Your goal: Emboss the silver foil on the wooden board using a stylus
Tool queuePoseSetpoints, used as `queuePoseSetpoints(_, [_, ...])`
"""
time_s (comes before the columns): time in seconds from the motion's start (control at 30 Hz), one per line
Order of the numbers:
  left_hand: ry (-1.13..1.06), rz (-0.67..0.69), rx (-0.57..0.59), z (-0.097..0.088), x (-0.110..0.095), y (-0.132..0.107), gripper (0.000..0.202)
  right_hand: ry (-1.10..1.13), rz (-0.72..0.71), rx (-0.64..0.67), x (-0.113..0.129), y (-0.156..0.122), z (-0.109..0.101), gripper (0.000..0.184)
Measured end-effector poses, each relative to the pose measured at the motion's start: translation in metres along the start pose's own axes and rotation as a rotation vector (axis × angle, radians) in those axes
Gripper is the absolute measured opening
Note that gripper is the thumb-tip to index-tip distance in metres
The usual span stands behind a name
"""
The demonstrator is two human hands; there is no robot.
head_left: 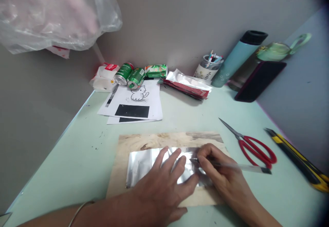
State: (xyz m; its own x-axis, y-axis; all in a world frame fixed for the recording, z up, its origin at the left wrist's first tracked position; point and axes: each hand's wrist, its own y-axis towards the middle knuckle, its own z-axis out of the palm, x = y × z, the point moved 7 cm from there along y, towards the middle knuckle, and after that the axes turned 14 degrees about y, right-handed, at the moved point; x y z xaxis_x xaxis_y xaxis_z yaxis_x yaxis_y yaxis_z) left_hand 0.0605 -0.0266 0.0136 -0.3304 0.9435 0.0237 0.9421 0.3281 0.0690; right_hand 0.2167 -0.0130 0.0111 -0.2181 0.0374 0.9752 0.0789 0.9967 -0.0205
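Note:
A shiny silver metal sheet (140, 165) lies flat on a light wooden board (167, 138) at the front of the table. My left hand (167, 179) rests on the sheet with its fingers spread, covering much of its middle. In my right hand (221, 172) is a clear pen (246, 167), pinched near its dark tip. The tip points left and meets or hovers just above the sheet's right half; I cannot tell which. My right hand hides the sheet's right end.
Red-handled scissors (257, 148) and a yellow-black utility knife (298, 158) lie at right. Behind the board are printed papers (154, 107), green cans (155, 71), a red-silver packet (187, 86), a pen cup (205, 67), a blue bottle (238, 59) and a phone (259, 81). A plastic bag (56, 14) hangs upper left.

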Motion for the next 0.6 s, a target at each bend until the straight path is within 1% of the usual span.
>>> queuePoseSetpoints(0.2, [-0.002,-0.005,0.018,-0.001,0.001,0.001,0.077,-0.059,-0.010,0.024,0.008,0.002,0.003,0.024])
queuePoseSetpoints(0.33, [-0.005,-0.008,0.024,0.000,0.001,0.001,0.077,-0.047,-0.007,0.047,0.011,0.002,0.005,0.024])
queuePoseSetpoints(0.6, [0.011,-0.006,0.038,0.000,0.001,0.001,0.076,0.009,0.012,0.025,-0.001,0.000,0.001,0.025])
